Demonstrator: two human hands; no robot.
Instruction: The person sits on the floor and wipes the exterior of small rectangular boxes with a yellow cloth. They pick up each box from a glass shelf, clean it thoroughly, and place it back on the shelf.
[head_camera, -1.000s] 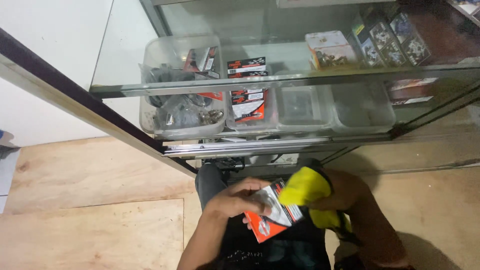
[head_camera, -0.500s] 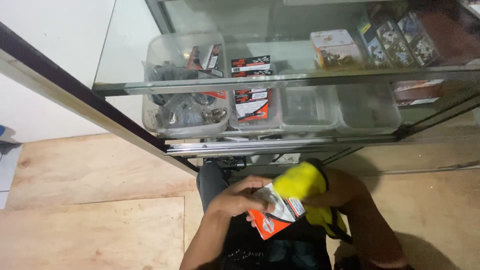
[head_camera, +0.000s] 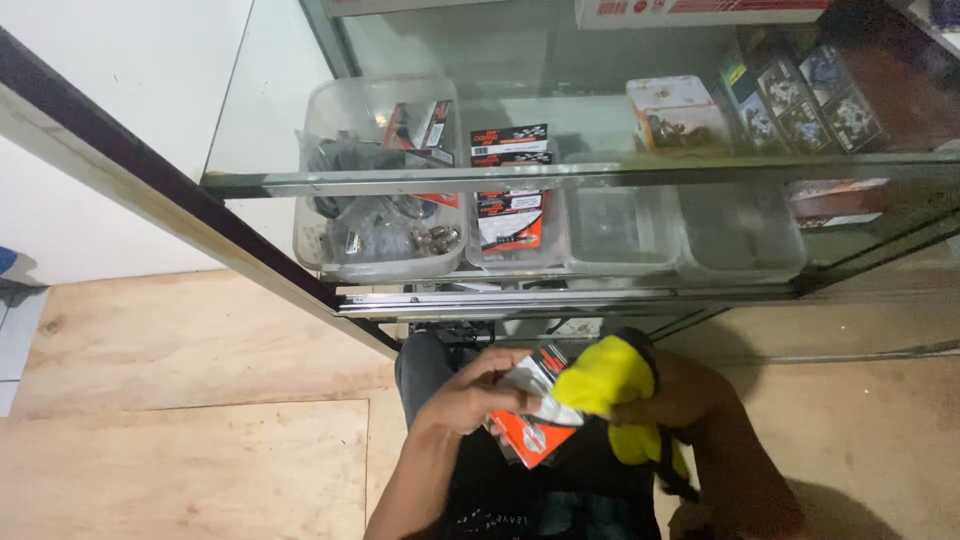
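Observation:
My left hand (head_camera: 470, 395) grips a small orange, white and black blister packet (head_camera: 533, 420) over my lap. My right hand (head_camera: 672, 392) holds a bunched yellow cloth (head_camera: 607, 385) pressed against the packet's right side; the cloth covers most of that hand's fingers. Both hands sit just below the front rail of a glass display cabinet (head_camera: 560, 300).
Inside the cabinet stand clear plastic bins: one with dark bagged metal parts (head_camera: 375, 215), one with similar orange packets (head_camera: 510, 215), and two that look empty (head_camera: 738, 240). Printed boxes (head_camera: 672, 112) sit on the glass shelf above. Plywood flooring (head_camera: 190, 440) lies to the left.
The packet has tilted more upright in my left hand, and the yellow cloth has shifted down and across its face. The view has drifted slightly.

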